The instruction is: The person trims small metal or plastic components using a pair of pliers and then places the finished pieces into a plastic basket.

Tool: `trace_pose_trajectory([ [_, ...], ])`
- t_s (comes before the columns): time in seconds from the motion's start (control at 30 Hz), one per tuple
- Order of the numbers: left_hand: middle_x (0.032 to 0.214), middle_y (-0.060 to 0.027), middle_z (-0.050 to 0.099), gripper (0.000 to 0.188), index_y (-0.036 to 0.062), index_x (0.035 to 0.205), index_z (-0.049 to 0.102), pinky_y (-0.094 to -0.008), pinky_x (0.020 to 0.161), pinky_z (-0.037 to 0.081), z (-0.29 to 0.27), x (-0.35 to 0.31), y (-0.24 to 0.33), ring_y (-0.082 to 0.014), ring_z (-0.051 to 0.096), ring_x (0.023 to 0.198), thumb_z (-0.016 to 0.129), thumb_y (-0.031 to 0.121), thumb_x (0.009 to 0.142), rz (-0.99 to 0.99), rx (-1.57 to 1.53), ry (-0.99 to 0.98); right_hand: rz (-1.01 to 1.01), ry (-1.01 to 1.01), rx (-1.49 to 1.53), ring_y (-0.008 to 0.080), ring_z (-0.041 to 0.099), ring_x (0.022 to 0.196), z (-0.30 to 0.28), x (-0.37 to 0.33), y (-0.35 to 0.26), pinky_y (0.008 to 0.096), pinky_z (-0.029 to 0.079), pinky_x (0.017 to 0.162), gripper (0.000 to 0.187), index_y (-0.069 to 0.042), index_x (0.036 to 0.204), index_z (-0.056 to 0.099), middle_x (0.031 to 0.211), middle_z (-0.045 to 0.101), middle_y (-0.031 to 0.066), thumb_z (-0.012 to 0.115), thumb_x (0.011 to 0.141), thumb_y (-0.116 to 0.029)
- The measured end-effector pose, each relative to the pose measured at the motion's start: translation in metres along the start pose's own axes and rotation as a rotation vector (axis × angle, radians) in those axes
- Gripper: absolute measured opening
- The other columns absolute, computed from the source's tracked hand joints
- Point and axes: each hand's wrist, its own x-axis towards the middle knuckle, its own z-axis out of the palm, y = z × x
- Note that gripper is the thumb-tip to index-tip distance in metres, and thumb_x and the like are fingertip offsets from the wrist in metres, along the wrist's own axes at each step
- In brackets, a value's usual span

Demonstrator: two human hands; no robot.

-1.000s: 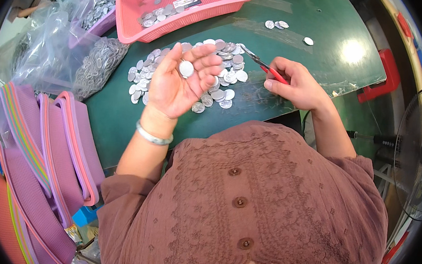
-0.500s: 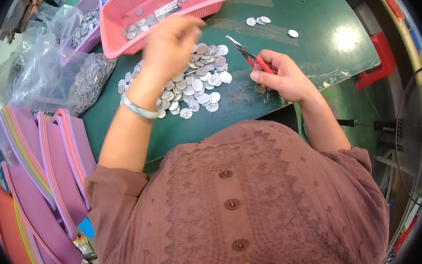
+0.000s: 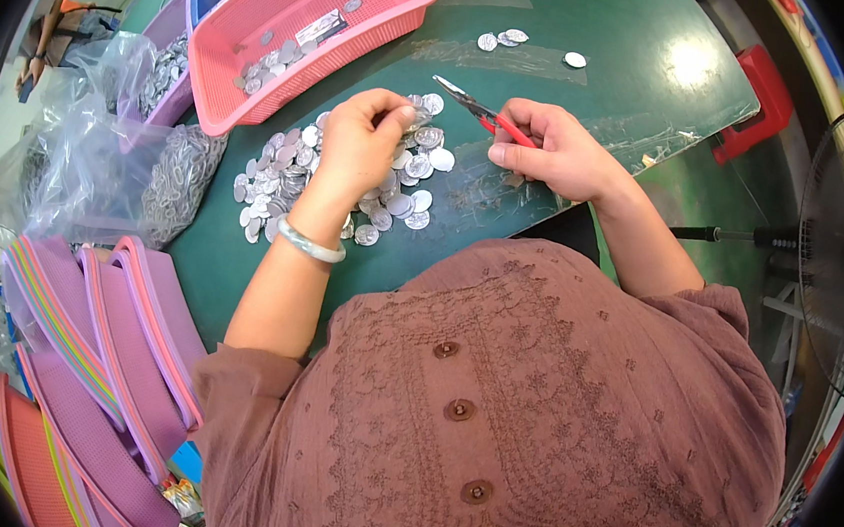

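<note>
My right hand (image 3: 557, 155) grips a pair of pliers (image 3: 466, 101) by its red handles, the metal jaws pointing up and left. Over the pile, my left hand (image 3: 363, 140) pinches a small silvery disc (image 3: 419, 118) between thumb and fingertips; its details are too small to make out. Beneath and around that hand spreads a heap of round silver metal discs (image 3: 274, 175) on the green table (image 3: 517, 91). The hand and wrist, with a pale bangle, hide part of the heap.
Behind the heap is a pink basket (image 3: 312, 28) with some discs inside. To its left are a purple bin (image 3: 175, 51) and a clear bag of metal links (image 3: 181, 167). Several discs (image 3: 502, 40) lie farther back. Stacked purple baskets (image 3: 113, 357) stand at left, a fan (image 3: 830, 249) at right.
My left hand has come down and right from beside the pink basket to the heap, where it now pinches a disc. My right hand still holds the pliers in nearly the same place.
</note>
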Motion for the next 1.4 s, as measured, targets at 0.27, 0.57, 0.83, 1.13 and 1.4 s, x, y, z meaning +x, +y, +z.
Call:
trace_pose_trajectory([
  [0.27, 0.084, -0.013, 0.063, 0.006, 0.0023, 0.092, 0.052, -0.0257, 0.065, 0.053, -0.012, -0.025, 0.009, -0.0186, 0.063, 0.072, 0.053, 0.005, 0.087, -0.303, -0.887, -0.038, 0.013, -0.04, -0.127, 0.0056, 0.042, 0.063, -0.001, -0.001, 0.001, 0.0216, 0.037, 0.056, 0.022, -0.003, 0.081, 0.048, 0.07, 0.045, -0.0027, 0.064, 0.079, -0.018],
  [0.57, 0.087, -0.0169, 0.063, 0.008, 0.003, 0.093, 0.048, -0.0293, 0.066, 0.055, -0.015, -0.045, 0.013, -0.0227, 0.064, 0.074, 0.053, 0.003, 0.086, -0.296, -1.007, -0.002, -0.138, -0.017, -0.387, 0.014, 0.042, 0.059, 0.01, -0.002, -0.011, 0.0287, 0.037, 0.054, 0.026, 0.0, 0.076, 0.049, 0.063, 0.047, 0.0054, 0.066, 0.074, -0.02],
  [0.83, 0.082, -0.0141, 0.062, 0.006, 0.0017, 0.087, 0.049, -0.0296, 0.063, 0.055, -0.017, -0.047, 0.006, -0.0223, 0.064, 0.071, 0.052, -0.001, 0.083, -0.339, -1.007, 0.019, -0.082, 0.017, -0.308, 0.0105, 0.038, 0.059, 0.009, -0.003, -0.007, 0.0267, 0.034, 0.052, 0.026, -0.001, 0.076, 0.048, 0.062, 0.043, 0.002, 0.066, 0.075, -0.02],
  [1.13, 0.085, -0.0096, 0.063, 0.024, 0.0012, 0.107, 0.053, -0.0236, 0.062, 0.053, -0.036, -0.028, 0.028, -0.0156, 0.063, 0.071, 0.057, 0.004, 0.083, -0.342, -0.882, -0.109, -0.002, -0.009, 0.074, 0.004, 0.039, 0.057, 0.001, 0.005, 0.002, 0.021, 0.034, 0.049, 0.021, -0.005, 0.075, 0.047, 0.065, 0.044, -0.0044, 0.065, 0.079, -0.017],
  [1.4, 0.088, -0.0108, 0.06, 0.017, -0.0036, 0.101, 0.051, -0.0243, 0.066, 0.055, -0.098, 0.074, 0.062, -0.0175, 0.062, 0.076, 0.05, -0.001, 0.084, -0.213, -0.746, 0.0, 0.05, 0.012, 0.132, 0.0032, 0.04, 0.055, -0.003, 0.007, 0.003, 0.0205, 0.034, 0.048, 0.022, -0.007, 0.073, 0.046, 0.064, 0.044, -0.005, 0.065, 0.08, -0.017],
])
